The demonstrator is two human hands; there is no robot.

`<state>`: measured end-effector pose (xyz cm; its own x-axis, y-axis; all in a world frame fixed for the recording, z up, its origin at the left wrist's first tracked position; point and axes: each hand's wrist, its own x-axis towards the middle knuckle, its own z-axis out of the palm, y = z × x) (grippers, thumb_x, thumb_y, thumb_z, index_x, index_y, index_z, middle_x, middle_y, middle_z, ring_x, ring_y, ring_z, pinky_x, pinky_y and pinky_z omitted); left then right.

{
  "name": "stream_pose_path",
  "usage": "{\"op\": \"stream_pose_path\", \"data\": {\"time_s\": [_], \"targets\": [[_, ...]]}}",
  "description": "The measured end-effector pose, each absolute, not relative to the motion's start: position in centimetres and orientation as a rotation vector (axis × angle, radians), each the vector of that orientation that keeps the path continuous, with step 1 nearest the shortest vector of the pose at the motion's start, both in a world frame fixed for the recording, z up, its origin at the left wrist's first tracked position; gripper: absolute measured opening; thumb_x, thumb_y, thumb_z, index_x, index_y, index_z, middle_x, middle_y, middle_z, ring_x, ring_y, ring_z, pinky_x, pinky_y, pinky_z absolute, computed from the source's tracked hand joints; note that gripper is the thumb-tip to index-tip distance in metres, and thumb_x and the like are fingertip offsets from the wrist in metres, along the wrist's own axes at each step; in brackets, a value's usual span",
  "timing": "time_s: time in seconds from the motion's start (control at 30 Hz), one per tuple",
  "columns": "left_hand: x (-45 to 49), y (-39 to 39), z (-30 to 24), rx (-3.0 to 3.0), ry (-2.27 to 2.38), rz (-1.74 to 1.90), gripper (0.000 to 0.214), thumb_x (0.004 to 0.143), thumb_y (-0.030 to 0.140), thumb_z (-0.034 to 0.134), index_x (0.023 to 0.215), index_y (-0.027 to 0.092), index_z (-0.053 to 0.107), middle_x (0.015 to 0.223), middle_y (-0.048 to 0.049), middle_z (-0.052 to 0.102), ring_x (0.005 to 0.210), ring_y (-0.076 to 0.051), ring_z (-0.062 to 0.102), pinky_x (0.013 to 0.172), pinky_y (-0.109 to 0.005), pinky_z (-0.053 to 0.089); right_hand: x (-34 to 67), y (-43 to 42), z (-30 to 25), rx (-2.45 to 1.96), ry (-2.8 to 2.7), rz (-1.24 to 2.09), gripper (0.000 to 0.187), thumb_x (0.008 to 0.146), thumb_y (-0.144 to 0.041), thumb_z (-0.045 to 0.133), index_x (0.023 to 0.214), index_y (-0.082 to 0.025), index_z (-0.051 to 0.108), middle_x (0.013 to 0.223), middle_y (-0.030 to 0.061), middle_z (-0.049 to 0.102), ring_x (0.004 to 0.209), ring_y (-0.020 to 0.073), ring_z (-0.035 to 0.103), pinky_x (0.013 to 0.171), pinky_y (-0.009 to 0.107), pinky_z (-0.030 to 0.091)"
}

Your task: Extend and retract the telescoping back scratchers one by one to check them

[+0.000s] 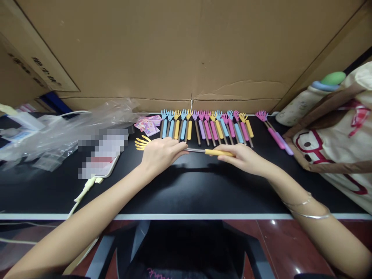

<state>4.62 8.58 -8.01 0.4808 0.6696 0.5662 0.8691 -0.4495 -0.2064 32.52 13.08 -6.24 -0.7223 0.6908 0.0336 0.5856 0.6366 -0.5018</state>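
Note:
A yellow back scratcher (197, 150) with a metal rod is stretched sideways above the black table. My left hand (162, 153) is closed round it just behind the yellow claw head (142, 142), which points left. At the other end, my right hand (240, 155) is closed on the yellow handle (216, 152). Beyond my hands lies a row of back scratchers (203, 130) in blue, yellow, pink and purple, claws toward the cardboard. Apart from that row, a pink and a purple one (276, 138) lie at the right.
Clear plastic bags (66, 128) and a phone (107, 155) on a charging cable (84, 190) lie at the left, with small printed cards (149, 124) nearby. A cloth bag (343, 147) and a bottle (305, 99) stand right. Cardboard (174, 50) walls the back.

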Motion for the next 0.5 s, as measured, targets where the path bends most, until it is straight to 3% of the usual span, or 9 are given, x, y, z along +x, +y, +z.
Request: {"op": "stream_pose_path", "data": {"time_s": [0.07, 0.17, 0.27, 0.33, 0.5], "targets": [[4.8, 8.5, -8.0, -2.234, -1.171, -0.603, 0.035, 0.097, 0.046, 0.043, 0.082, 0.026, 0.068, 0.064, 0.0009, 0.064, 0.062, -0.013, 0.055, 0.053, -0.029, 0.025, 32.8, 13.0, -5.6, -0.961, -2.625, 1.025, 0.046, 0.095, -0.053, 0.044, 0.110, -0.016, 0.066, 0.086, 0.0043, 0.063, 0.074, 0.0144, 0.055, 0.066, 0.024, 0.039], [5.0, 8.2, -7.8, -2.198, -1.095, -0.621, 0.035, 0.097, 0.046, 0.043, 0.083, 0.028, 0.069, 0.058, 0.0014, 0.060, 0.060, -0.013, 0.052, 0.052, -0.030, 0.022, 33.3, 13.1, -5.1, -0.866, -2.603, 1.473, 0.053, 0.095, -0.057, 0.042, 0.111, -0.012, 0.065, 0.069, -0.0007, 0.047, 0.060, 0.0094, 0.040, 0.054, 0.021, 0.032], [5.2, 7.9, -7.6, -2.248, -1.151, -0.566, 0.037, 0.098, 0.048, 0.039, 0.088, 0.030, 0.070, 0.062, 0.0001, 0.061, 0.063, -0.014, 0.053, 0.053, -0.031, 0.022, 33.4, 13.1, -4.8, -0.842, -2.543, 1.706, 0.055, 0.094, -0.059, 0.041, 0.112, -0.011, 0.063, 0.061, -0.0055, 0.032, 0.052, 0.0079, 0.027, 0.047, 0.021, 0.023], [5.2, 7.8, -7.4, -2.322, -1.250, -0.520, 0.042, 0.098, 0.051, 0.035, 0.089, 0.029, 0.069, 0.066, -0.0016, 0.063, 0.066, -0.015, 0.055, 0.054, -0.032, 0.023, 33.2, 12.9, -4.8, -0.880, -2.553, 1.629, 0.054, 0.094, -0.059, 0.041, 0.108, -0.012, 0.064, 0.062, -0.0047, 0.034, 0.053, 0.0087, 0.030, 0.049, 0.022, 0.026], [5.0, 8.4, -7.5, -2.390, -1.408, -0.453, 0.050, 0.097, 0.056, 0.030, 0.085, 0.024, 0.066, 0.072, -0.0038, 0.066, 0.069, -0.016, 0.058, 0.056, -0.031, 0.026, 32.4, 12.6, -5.2, -0.992, -2.629, 1.053, 0.052, 0.094, -0.059, 0.039, 0.096, -0.016, 0.068, 0.074, 0.0024, 0.056, 0.065, 0.0135, 0.048, 0.060, 0.025, 0.037]]}}
